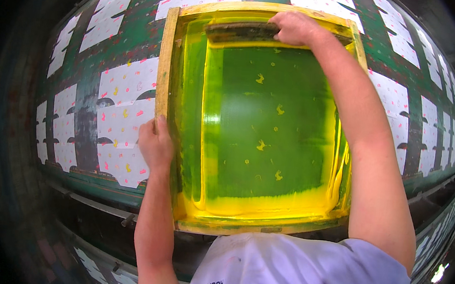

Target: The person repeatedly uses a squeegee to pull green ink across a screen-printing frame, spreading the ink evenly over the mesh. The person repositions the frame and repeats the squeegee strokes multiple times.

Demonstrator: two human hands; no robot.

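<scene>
A wooden screen-printing frame [166, 57] lies before me, its green mesh [292, 131] marked with small animal-like and star-like motifs. My right hand [299, 29] is closed on a dark, wide squeegee [239, 32] near the far end of the mesh. Thick yellow ink [257, 206] pools along the near end, with streaks up both sides and a line by the squeegee blade. On the left rail of the frame, my left hand [157, 143] grips with its fingers wrapped around the wood. The squeegee's right part is partly hidden behind my right hand and arm.
White cut fabric pieces [125, 123] with small pink and yellow prints lie in rows on the long green table [88, 107], left, right and beyond the frame. The table's near edge [96, 182] runs below. More white pieces [439, 239] show on another surface at lower right.
</scene>
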